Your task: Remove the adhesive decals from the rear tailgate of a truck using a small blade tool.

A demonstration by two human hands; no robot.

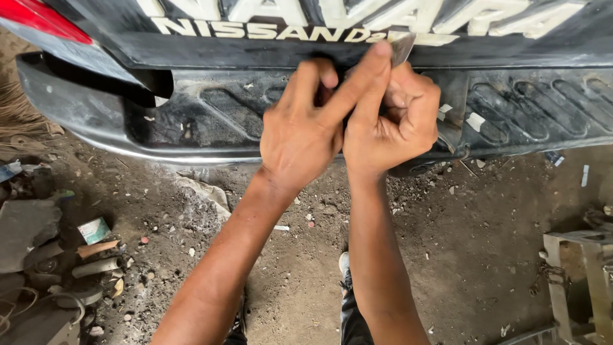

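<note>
My right hand (pixel 399 121) is closed around a thin grey blade-like piece (pixel 403 48), whose tip touches the pale raised lettering on a dark vehicle tailgate (pixel 268 48). My left hand (pixel 299 131) lies close against the right one. Its index finger stretches up to the base of the grey piece and its other fingers are curled. Whether the left hand also grips the piece is hidden. Both hands hover in front of the black rear bumper (pixel 211 118), which has a ribbed step tread.
A red tail lamp (pixel 38 19) shows at the top left. Below is dirt ground with stones, scrap and pipes (pixel 96 265) at the left. A pale metal frame (pixel 578 281) stands at the lower right. My shoe (pixel 345 263) is under my arms.
</note>
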